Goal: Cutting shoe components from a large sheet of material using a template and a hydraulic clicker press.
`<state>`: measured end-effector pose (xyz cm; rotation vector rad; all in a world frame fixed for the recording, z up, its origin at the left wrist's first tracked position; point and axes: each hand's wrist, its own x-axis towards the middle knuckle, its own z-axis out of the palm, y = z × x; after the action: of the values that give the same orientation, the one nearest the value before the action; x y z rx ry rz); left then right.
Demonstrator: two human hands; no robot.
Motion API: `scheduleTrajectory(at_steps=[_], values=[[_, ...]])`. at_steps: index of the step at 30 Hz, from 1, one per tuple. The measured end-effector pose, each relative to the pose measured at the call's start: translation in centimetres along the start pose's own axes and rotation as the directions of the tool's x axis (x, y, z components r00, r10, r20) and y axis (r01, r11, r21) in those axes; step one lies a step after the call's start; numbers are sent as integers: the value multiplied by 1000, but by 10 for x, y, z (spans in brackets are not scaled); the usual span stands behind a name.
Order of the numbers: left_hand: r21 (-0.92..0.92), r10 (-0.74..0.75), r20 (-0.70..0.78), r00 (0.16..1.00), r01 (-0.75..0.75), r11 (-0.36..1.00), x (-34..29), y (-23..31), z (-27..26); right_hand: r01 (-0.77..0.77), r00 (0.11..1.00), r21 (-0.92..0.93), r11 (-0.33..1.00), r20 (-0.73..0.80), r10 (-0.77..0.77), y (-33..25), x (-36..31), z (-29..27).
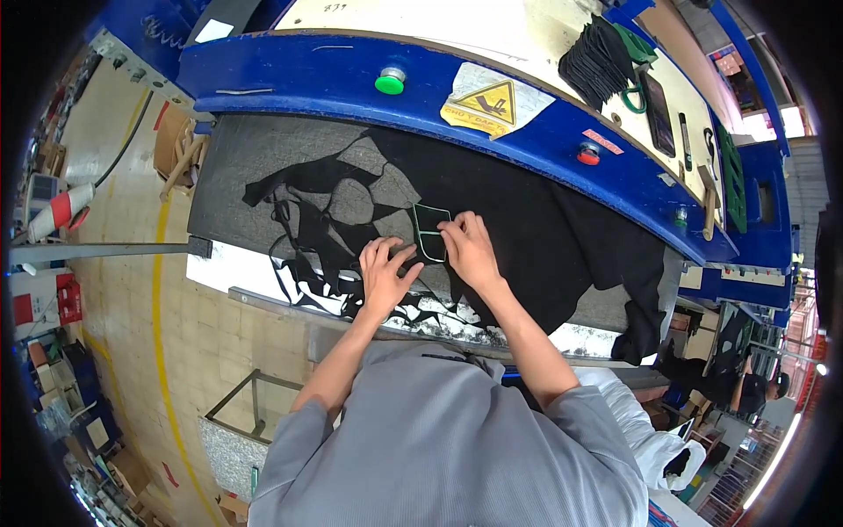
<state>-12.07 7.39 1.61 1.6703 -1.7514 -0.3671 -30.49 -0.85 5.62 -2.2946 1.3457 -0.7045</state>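
A green-edged cutting die (416,230), a thin frame with a crossbar, lies on black fabric (536,220) spread over the press bed. Its right side is held by the fingertips of my right hand (472,250). My left hand (383,277) rests just left of the die, fingers apart, on the cut-up part of the fabric. Around that hand lie black fabric scraps (320,176) with cut-out gaps, through which the grey bed (237,167) shows. Whether my left thumb touches the die I cannot tell.
Beyond the fabric runs a blue press beam (299,75) with a green button (389,82), a red button (588,155) and a warning label (492,101). On top are stacked black pieces (597,66) and a phone (657,114). At far right, another person (746,386) is visible.
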Motion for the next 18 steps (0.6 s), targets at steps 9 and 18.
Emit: scheduleTrajectory(at_steps=[9,18], values=[[-120,-35,-47,998,29,992,-4,-9,4,292,837,-383,876,545,-40,1,41,14],[-115,-60,-74,995,52,992,-2,-5,4,-606,777,215,766,366,512,-5,30,-8]])
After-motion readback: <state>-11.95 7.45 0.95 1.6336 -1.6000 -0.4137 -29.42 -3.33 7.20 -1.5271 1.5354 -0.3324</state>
